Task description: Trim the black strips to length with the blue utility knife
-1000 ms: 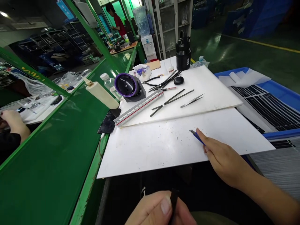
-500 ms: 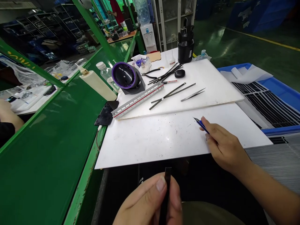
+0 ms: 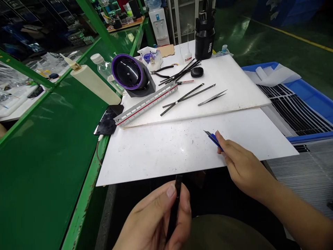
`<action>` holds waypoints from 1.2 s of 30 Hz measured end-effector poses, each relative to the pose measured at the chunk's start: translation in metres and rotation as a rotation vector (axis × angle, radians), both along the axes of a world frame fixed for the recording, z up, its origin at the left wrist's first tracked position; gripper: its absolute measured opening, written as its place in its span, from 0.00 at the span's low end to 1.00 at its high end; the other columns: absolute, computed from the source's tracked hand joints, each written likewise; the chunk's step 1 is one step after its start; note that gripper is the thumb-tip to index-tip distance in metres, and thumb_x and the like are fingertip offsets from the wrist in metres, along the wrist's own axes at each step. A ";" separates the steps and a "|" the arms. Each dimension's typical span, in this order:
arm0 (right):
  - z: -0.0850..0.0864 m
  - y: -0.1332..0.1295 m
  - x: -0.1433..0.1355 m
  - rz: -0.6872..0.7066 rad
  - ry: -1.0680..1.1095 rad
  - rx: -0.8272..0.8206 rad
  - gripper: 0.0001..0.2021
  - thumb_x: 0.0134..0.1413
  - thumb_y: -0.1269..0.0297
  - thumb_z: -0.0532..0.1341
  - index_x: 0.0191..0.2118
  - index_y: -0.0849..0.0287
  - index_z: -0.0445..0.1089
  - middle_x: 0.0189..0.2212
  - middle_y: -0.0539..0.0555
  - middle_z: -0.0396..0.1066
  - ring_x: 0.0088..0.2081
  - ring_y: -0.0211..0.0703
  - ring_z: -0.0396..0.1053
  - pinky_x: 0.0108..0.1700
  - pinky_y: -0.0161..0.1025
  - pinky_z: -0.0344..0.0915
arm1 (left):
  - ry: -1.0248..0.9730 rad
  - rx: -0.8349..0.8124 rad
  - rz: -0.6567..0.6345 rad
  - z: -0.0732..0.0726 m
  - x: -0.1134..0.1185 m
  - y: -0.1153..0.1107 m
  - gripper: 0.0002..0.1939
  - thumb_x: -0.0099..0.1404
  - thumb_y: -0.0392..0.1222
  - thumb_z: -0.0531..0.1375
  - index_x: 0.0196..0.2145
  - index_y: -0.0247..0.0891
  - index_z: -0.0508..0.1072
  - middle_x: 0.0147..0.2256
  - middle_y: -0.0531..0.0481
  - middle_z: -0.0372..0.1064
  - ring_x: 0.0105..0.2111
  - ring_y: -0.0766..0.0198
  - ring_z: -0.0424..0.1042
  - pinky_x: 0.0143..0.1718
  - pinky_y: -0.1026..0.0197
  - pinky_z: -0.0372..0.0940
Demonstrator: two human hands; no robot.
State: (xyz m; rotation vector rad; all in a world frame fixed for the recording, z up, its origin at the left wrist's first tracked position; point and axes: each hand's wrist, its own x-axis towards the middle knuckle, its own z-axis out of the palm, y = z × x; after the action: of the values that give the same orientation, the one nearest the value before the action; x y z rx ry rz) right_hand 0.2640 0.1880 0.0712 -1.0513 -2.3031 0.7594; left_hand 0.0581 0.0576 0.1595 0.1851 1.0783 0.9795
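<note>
My left hand (image 3: 156, 215) pinches a black strip (image 3: 173, 211) between thumb and fingers, below the front edge of the white board (image 3: 145, 152). Over the board's right part, my right hand (image 3: 241, 163) grips a blue craft knife (image 3: 214, 140), its blade pointing up and left. Two crossed black strips (image 3: 177, 101) lie on the white foam slab (image 3: 229, 80), with metal tweezers (image 3: 212, 98) to their right. A scale ruler (image 3: 145, 106) rests along the slab's left side. Farther back is a pile of black strips (image 3: 182, 73).
A purple-rimmed fan (image 3: 127, 73), a pale bottle (image 3: 96, 85) and a phone (image 3: 106, 119) stand or lie at the left. Pliers (image 3: 162, 72), a black case (image 3: 197, 72) and a black flask (image 3: 205, 40) are farther back. A blue bin (image 3: 312, 139) with strips is at right.
The view has shifted, with most table items now a little higher and farther left. The knife and my right hand appear farther left; both hands keep their holds.
</note>
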 end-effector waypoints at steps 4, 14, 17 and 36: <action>0.007 -0.011 -0.005 0.027 -0.001 -0.058 0.30 0.68 0.74 0.46 0.72 0.55 0.44 0.39 0.54 0.71 0.38 0.43 0.72 0.39 0.41 0.72 | 0.260 0.116 -0.105 -0.017 -0.012 0.010 0.18 0.72 0.54 0.52 0.32 0.39 0.70 0.18 0.54 0.62 0.18 0.70 0.55 0.22 0.66 0.53; 0.023 -0.042 -0.024 0.280 -0.424 -0.175 0.31 0.63 0.73 0.50 0.71 0.54 0.51 0.40 0.54 0.73 0.28 0.44 0.69 0.30 0.43 0.62 | 0.700 0.004 -0.277 -0.065 -0.021 0.015 0.23 0.70 0.59 0.52 0.27 0.40 0.66 0.17 0.56 0.59 0.18 0.66 0.56 0.19 0.65 0.53; 0.026 -0.040 -0.028 0.282 -0.460 -0.163 0.31 0.63 0.73 0.50 0.70 0.54 0.53 0.38 0.53 0.73 0.27 0.43 0.68 0.28 0.42 0.59 | 0.758 -0.033 -0.281 -0.062 -0.018 0.015 0.24 0.68 0.61 0.53 0.25 0.40 0.66 0.17 0.55 0.59 0.18 0.66 0.57 0.19 0.65 0.55; 0.021 -0.033 -0.030 0.339 -0.385 -0.274 0.30 0.63 0.71 0.49 0.70 0.55 0.55 0.38 0.53 0.74 0.31 0.44 0.71 0.31 0.41 0.59 | 0.767 -0.066 -0.339 -0.068 -0.016 0.017 0.26 0.70 0.61 0.51 0.22 0.40 0.65 0.18 0.54 0.59 0.19 0.65 0.57 0.21 0.64 0.55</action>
State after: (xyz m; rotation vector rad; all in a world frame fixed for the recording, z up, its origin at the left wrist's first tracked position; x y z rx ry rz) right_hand 0.2337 0.1554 0.0922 -1.0018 -2.8137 1.1123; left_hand 0.0421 0.0745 0.0913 0.7054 1.7038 0.5603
